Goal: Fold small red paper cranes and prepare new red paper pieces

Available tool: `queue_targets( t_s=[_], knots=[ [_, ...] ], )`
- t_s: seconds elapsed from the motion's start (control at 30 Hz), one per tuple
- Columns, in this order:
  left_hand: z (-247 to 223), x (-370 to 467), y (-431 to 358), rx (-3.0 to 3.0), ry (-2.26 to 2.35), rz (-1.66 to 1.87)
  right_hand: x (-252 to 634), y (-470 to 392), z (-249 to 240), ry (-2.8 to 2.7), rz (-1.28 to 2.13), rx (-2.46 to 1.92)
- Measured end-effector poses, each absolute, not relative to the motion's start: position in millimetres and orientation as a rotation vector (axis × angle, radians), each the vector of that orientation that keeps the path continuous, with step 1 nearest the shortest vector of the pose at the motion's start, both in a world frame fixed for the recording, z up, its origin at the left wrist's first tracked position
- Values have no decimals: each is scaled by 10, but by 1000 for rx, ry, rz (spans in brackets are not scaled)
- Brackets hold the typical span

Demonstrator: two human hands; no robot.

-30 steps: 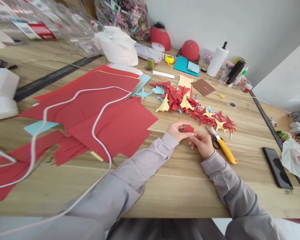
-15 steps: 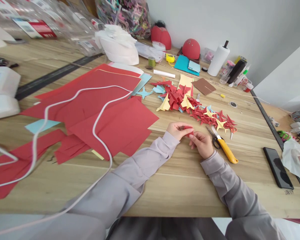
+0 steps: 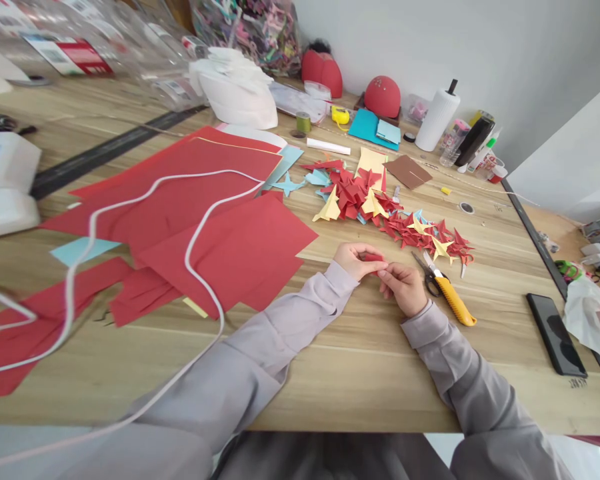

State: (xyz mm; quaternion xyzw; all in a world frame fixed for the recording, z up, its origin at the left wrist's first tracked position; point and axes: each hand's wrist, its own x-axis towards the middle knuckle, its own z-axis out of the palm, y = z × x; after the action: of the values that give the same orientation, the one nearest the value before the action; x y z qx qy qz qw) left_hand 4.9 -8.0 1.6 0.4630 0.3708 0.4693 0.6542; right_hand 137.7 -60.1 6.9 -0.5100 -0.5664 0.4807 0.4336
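And there it goes: our small red paper (image 3: 374,258) shows less than a second ago, tilted or folded down. Our left hand (image 3: 355,261) and right hand (image 3: 404,287) meet, both pinching it over the bench (image 3: 360,373), nearer us than the folded shapes (image 3: 351,197). We're likely pressing a crease.

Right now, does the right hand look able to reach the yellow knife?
Probably yes: the knife lies close beside the right hand, and nothing covers its handle. However, that hand pinches the small red paper, so it would likely need to let go first.
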Motion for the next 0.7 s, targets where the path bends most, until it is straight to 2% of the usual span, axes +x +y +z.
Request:
queue_targets(
  t_s=[0.5,0.7],
  knots=[
    [72,65,-118,1007,825,1124,1363,-607,109,-1442,1153,-1280],
    [97,49,-101,936,804,1122,1378,-573,91,-1195,1171,-1273]
  ],
)
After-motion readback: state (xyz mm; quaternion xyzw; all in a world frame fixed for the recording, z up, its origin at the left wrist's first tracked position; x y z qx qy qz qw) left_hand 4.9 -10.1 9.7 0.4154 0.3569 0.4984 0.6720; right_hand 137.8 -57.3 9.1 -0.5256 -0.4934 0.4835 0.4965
